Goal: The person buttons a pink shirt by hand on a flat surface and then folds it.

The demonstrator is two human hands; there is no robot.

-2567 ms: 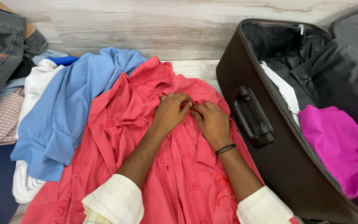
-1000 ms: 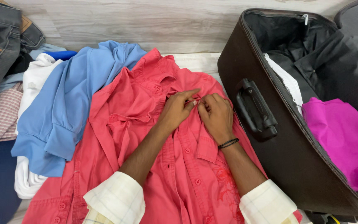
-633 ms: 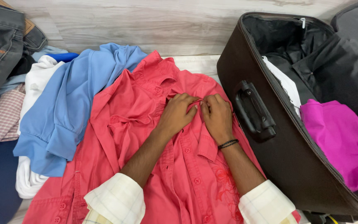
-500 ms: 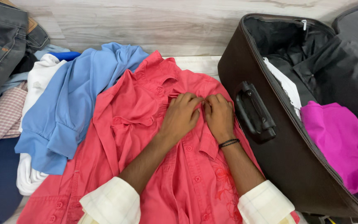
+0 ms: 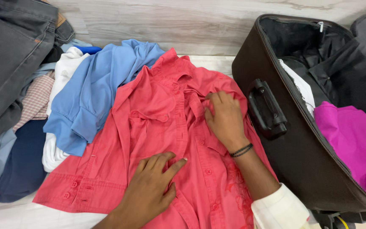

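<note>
Pale wood-grain flooring (image 5: 183, 23) fills the background, and a light surface (image 5: 22, 214) is seen beneath the clothing at the lower left. Largest of all is a dark brown suitcase (image 5: 301, 161), laid open at the right, with a black carry handle (image 5: 267, 109) on its side wall. Inside it, dark lining is seen, along with a white garment (image 5: 300, 87) near the wall and a magenta garment (image 5: 354, 144) further right. At the far left a heap of clothes is piled: grey jeans (image 5: 9, 59) on top, a checked shirt (image 5: 37, 99) and navy cloth (image 5: 22, 163) below. A blue shirt (image 5: 94, 93) is draped over a white garment (image 5: 58, 148) between the heap and the middle.

A red button-up shirt (image 5: 153, 127) is spread front-up in the centre, its collar toward the floor and its right edge just beside the suitcase wall. The right hand (image 5: 225, 118) is pressed on the shirt's chest near the button placket, with the fingers curled into a fold of fabric; whether cloth is actually pinched cannot be told. A black beaded bracelet (image 5: 241, 150) is worn on that wrist, above a cream cuff (image 5: 280, 210). The left hand (image 5: 153, 186) is laid flat and spread on the lower front of the shirt, nothing gripped. The two hands are held well apart
</note>
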